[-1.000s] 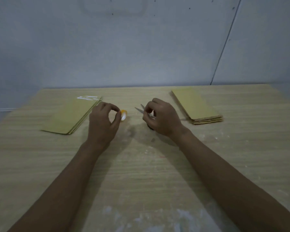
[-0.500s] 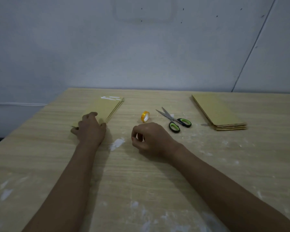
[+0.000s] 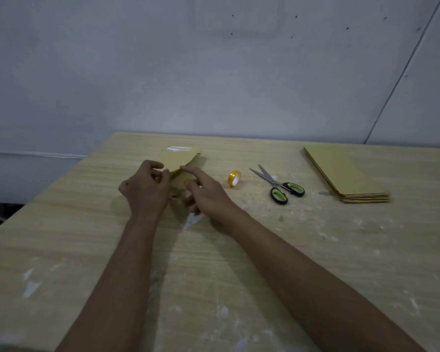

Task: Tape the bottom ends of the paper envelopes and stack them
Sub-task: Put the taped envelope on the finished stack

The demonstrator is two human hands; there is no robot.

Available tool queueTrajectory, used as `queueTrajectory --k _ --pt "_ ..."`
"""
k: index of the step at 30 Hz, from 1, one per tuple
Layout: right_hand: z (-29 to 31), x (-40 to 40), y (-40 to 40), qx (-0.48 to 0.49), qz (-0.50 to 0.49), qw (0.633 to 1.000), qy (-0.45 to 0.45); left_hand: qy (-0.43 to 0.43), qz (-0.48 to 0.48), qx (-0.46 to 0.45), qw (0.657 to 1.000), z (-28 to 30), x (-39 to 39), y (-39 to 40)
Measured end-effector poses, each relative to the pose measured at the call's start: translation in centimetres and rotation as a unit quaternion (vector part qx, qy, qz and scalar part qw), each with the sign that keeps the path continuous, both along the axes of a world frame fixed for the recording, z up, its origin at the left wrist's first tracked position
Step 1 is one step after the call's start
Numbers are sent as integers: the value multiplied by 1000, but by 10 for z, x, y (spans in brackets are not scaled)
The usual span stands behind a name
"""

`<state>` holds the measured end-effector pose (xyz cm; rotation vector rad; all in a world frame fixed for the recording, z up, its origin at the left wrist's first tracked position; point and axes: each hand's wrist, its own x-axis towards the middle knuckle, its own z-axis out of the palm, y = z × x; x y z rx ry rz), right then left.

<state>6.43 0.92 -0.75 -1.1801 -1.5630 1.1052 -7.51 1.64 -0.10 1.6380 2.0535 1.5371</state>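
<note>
A stack of tan paper envelopes lies at the table's far left. Its top envelope is tilted up off the stack, with a strip of white tape across its far end. My left hand grips the near left edge of that envelope with curled fingers. From the right, my right hand pinches the envelope's near right edge between forefinger and thumb. The near end of the stack is hidden behind both hands. A second stack of envelopes lies flat at the far right.
A small orange tape roll stands on edge just right of my right hand. Scissors with black and green handles lie between the roll and the right stack. The wooden table carries white smears. A grey wall rises behind it.
Both hands have let go of the tape roll and scissors and moved left to the left stack. The top envelope there has been lifted at its near end.
</note>
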Motion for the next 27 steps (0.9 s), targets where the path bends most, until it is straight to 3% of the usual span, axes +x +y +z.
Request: queueTrajectory --k 7,10,13,17,21,27 --pt "-1 -24 24 -65 -38 996 47 -7 -155 30 987 -6 1 -1" --pt "-4 -24 30 -49 -71 996 37 -21 -148 42 988 -7 1 0" --pt "-3 -14 27 32 -102 994 17 -73 -118 69 988 -6 -4 3" --pt "-1 10 12 61 -93 994 -19 -94 -71 75 990 -7 -9 9" --pt "1 49 -11 3 6 997 -80 -10 -46 -12 999 -14 -7 12" --pt "21 108 -32 -66 105 970 -208 89 -34 -151 984 -20 2 13"
